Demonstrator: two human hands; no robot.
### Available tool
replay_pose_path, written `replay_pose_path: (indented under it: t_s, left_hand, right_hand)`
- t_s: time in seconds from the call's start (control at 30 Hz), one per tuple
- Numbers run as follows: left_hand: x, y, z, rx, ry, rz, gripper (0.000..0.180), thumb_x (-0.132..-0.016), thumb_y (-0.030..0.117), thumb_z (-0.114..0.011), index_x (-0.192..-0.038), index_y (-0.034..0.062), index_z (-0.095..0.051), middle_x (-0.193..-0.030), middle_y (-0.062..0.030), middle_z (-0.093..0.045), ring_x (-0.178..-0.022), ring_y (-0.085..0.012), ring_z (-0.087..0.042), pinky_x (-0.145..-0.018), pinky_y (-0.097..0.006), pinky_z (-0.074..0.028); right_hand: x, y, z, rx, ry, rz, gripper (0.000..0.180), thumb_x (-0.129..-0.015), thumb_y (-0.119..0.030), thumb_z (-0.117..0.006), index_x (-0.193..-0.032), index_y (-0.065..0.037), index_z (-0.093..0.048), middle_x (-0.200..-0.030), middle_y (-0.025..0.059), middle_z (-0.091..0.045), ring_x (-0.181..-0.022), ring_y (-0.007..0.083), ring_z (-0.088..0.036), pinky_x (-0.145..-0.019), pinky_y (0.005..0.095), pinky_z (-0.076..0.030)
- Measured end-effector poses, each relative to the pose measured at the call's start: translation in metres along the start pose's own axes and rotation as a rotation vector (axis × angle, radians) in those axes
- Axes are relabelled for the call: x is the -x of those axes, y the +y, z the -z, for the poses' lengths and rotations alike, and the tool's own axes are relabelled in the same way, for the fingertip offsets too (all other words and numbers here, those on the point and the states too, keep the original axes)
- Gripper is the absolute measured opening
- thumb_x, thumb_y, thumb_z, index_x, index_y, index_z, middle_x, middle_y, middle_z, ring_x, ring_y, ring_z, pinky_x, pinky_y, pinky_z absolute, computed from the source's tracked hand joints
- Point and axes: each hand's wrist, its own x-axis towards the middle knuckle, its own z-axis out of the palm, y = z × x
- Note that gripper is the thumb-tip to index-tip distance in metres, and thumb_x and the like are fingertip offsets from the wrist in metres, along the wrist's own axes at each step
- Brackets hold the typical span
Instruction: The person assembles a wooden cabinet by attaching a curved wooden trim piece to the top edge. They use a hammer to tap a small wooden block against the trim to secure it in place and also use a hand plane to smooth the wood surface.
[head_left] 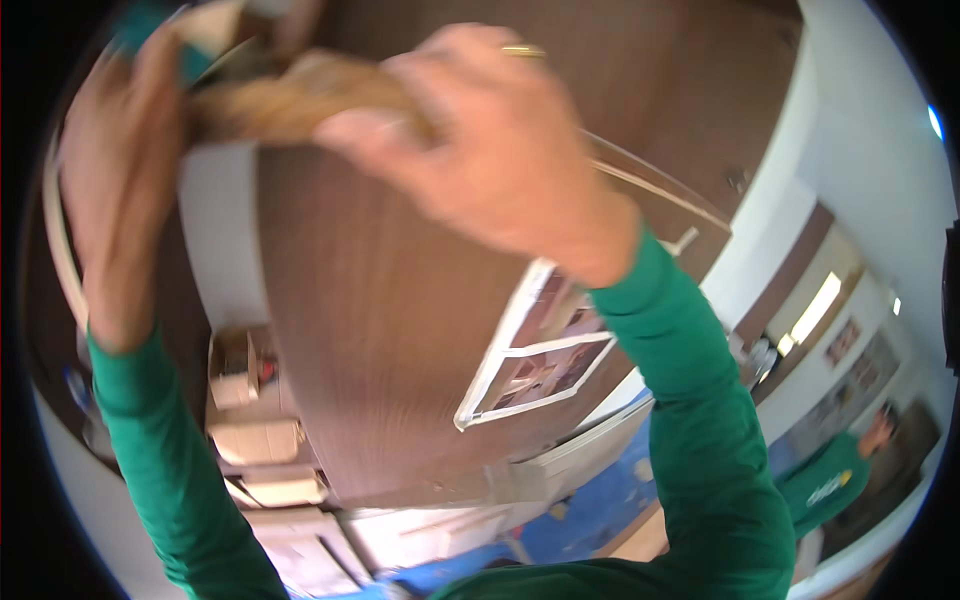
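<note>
Both of my arms, in green sleeves, reach up along the face of a brown wood-grain panel [370, 330]. Near the top edge my right hand [500, 150] is closed round the right end of a long brown wooden block [285, 105], which looks like the body of a hand tool. A yellow ring shows on one finger. My left hand [125, 170] is closed at the block's left end, beside a teal patch [195, 60] and a dark part. Motion blur and the fingers hide what these are.
Taped pictures [545, 370] hang on the panel. Cardboard boxes [255, 440] sit on shelves at lower left. Boards [430, 535] and blue sheeting [570, 530] lie below. Another person [830, 485] in green is at the far right, by a white wall.
</note>
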Motion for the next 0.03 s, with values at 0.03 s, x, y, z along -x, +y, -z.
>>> replay_pose_path:
  t_s: [0.03]
  left_hand:
    - [-0.0132, 0.0087, -0.0189, 0.024, 0.005, -0.060, 0.051, -0.116, 0.047, -0.050, -0.135, 0.0058, -0.074, -0.119, -0.0127, -0.079, -0.112, -0.0317, -0.075, -0.109, -0.040, -0.055]
  right_hand:
    - [0.0055, -0.0057, 0.0053, 0.020, -0.042, -0.052, 0.061, -0.093, -0.060, -0.078, -0.085, 0.001, -0.077, -0.084, 0.0199, -0.065, -0.085, 0.0393, -0.068, -0.078, 0.0489, -0.058]
